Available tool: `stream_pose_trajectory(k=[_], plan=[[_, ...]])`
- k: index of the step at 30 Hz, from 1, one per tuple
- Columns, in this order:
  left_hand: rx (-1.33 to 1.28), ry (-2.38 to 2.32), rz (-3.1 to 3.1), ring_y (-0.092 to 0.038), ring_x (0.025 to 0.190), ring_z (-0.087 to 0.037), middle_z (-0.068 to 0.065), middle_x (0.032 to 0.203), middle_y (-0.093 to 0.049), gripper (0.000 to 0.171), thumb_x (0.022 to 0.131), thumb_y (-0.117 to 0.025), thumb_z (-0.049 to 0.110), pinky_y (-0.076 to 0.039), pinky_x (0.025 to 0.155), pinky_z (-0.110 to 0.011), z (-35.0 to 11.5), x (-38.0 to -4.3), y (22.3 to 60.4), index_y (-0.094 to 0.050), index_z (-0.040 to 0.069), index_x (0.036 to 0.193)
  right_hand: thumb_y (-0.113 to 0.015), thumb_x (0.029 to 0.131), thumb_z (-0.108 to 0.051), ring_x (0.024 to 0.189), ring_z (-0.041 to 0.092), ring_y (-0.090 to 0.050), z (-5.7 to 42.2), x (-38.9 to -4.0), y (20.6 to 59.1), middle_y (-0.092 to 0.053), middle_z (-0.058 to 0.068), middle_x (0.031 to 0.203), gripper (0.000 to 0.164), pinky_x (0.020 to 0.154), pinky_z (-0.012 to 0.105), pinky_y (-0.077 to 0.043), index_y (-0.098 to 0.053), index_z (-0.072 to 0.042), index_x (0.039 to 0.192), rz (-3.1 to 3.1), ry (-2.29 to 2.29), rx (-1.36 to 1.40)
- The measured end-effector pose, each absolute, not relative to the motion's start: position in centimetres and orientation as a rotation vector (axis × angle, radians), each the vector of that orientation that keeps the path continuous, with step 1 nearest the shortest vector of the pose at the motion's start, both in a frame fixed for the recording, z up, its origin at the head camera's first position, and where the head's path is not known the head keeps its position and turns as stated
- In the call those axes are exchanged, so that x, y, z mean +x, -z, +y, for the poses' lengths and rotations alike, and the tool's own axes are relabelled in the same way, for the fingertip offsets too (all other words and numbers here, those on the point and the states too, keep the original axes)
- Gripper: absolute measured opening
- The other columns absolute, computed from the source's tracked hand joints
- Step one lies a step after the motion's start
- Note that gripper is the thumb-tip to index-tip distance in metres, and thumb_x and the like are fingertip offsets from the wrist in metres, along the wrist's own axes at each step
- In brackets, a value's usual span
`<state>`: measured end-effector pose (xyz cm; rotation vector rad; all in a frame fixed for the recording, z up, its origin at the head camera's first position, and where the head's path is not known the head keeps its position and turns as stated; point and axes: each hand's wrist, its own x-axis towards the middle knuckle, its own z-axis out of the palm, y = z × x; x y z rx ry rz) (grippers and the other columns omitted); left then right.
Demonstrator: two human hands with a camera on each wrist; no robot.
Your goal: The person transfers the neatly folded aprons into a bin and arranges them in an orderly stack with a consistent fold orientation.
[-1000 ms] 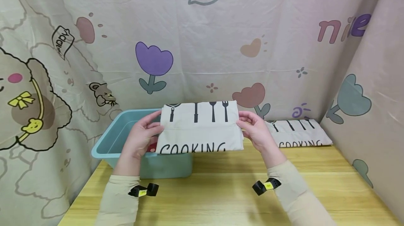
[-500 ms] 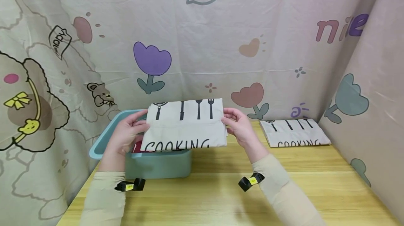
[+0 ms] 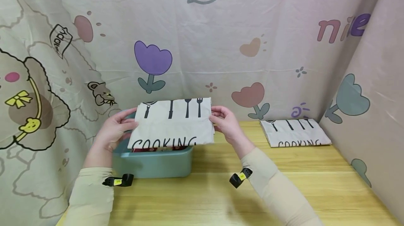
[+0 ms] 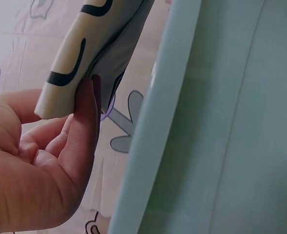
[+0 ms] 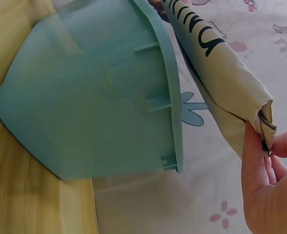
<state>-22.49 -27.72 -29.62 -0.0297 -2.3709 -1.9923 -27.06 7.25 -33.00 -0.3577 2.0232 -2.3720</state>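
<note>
A folded white cloth (image 3: pixel 172 124), printed with black cutlery and the word COOKING, is held above the blue-green plastic tub (image 3: pixel 154 164). My left hand (image 3: pixel 115 129) pinches its left edge, thumb on top and fingers beneath, as the left wrist view shows. On the opposite edge, my right hand (image 3: pixel 228 124) grips the cloth between thumb and fingers; in the right wrist view the folded layers (image 5: pixel 265 119) show at that end. The cloth covers most of the tub's opening. Under its front edge, a strip of red patterned fabric (image 3: pixel 142 150) shows inside the tub.
A second folded cloth (image 3: pixel 295 133) with the same print lies at the back right of the wooden table (image 3: pixel 202 198). A patterned curtain (image 3: pixel 202 43) hangs behind the table and along both sides. The tub stands at the table's left.
Both hands have moved left with the cloth, so it now sits over the tub instead of partly right of it. The second cloth has stayed in place.
</note>
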Motion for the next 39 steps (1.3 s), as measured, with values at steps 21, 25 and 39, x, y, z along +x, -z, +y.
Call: stream_pose_trajectory(k=[21, 25, 39], plan=[[0.067, 1.837, -2.536, -0.060, 0.086, -0.002, 0.015, 0.102, -0.057, 0.066, 0.094, -0.066, 0.007, -0.056, 0.073, -0.025, -32.4, -23.3, 29.8, -0.037, 0.010, 0.153, -0.058, 0.091, 0.006, 0.080, 0.014, -0.053, 2.0, -27.8, 32.9, -0.052, 0.006, 0.092, 0.032, 0.063, 0.032, -0.057, -0.055, 0.008, 0.123, 2.047, 2.291, -0.310], [0.091, 1.779, -2.575, -0.060, 0.085, -0.001, 0.015, 0.102, -0.055, 0.067, 0.095, -0.066, 0.007, -0.056, 0.073, -0.025, -33.1, -23.5, 29.9, -0.034, 0.007, 0.154, -0.058, 0.090, 0.005, 0.078, 0.014, -0.054, 1.2, -27.9, 33.1, -0.053, 0.006, 0.092, 0.033, 0.064, 0.033, -0.058, -0.056, 0.008, 0.123, 2.096, 2.261, -0.311], [0.245, 1.584, -2.699, -0.060, 0.077, -0.007, -0.003, 0.112, -0.057, 0.066, 0.095, -0.064, 0.010, -0.055, 0.066, -0.028, -34.1, -24.2, 29.8, -0.033, 0.002, 0.153, -0.063, 0.090, 0.000, 0.081, 0.018, -0.056, -0.7, -28.3, 33.1, -0.060, 0.009, 0.091, 0.028, 0.065, 0.031, -0.058, -0.063, 0.004, 0.118, 2.459, 1.988, -0.307]])
